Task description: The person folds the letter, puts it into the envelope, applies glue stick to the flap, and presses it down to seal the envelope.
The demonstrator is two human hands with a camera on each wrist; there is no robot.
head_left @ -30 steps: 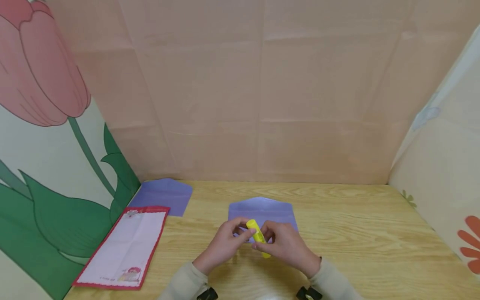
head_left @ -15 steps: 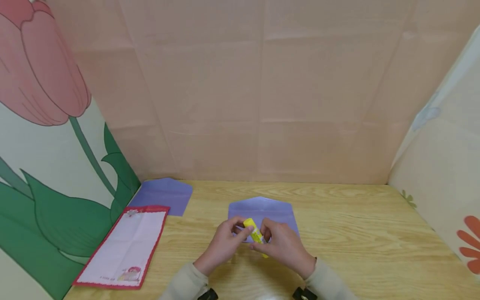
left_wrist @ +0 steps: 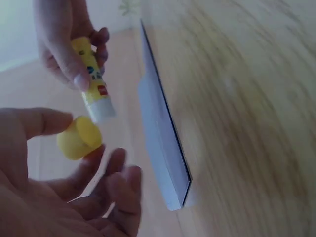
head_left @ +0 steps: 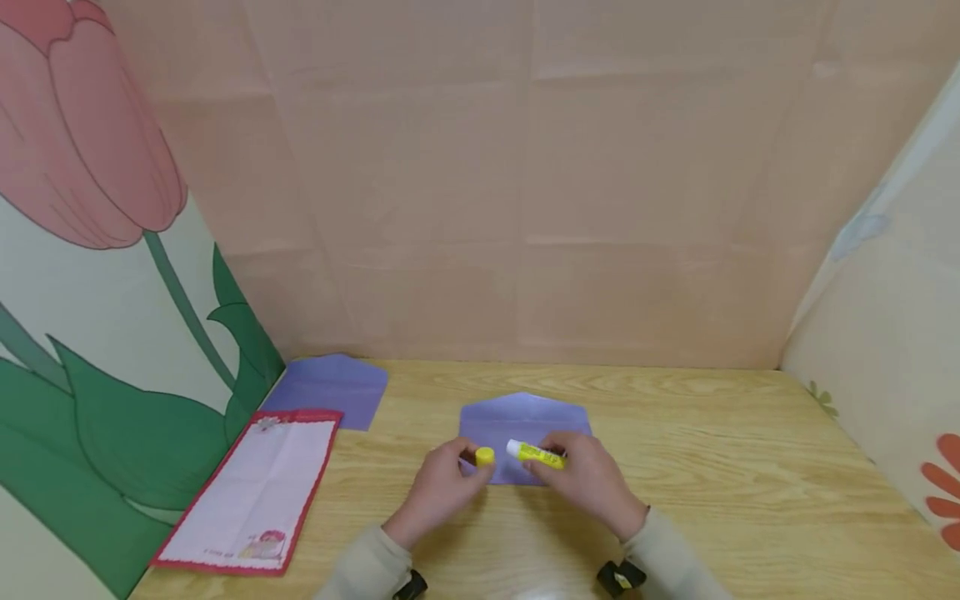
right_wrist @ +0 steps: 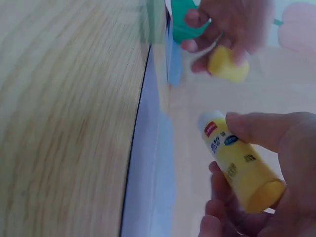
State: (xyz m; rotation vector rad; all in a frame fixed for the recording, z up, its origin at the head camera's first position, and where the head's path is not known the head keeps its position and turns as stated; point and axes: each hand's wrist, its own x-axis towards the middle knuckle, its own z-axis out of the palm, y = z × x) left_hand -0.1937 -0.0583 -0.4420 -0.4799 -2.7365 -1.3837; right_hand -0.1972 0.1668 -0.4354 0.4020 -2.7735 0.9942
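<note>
Left grip pinches cap; right grip pinches glue stick, white end facing cap, not touching. Both off surface.

A: Can you read the glue stick?
B: It has a red label with white letters. They look like "deli", but they're a bit blurry.
A: What about the rest of it?
B: There's a blue oval and some dark writing, but that's all too fuzzy to read.
A: And the red-edged white paper?
B: There's a tiny line of print at the near end, too small to read.
</note>
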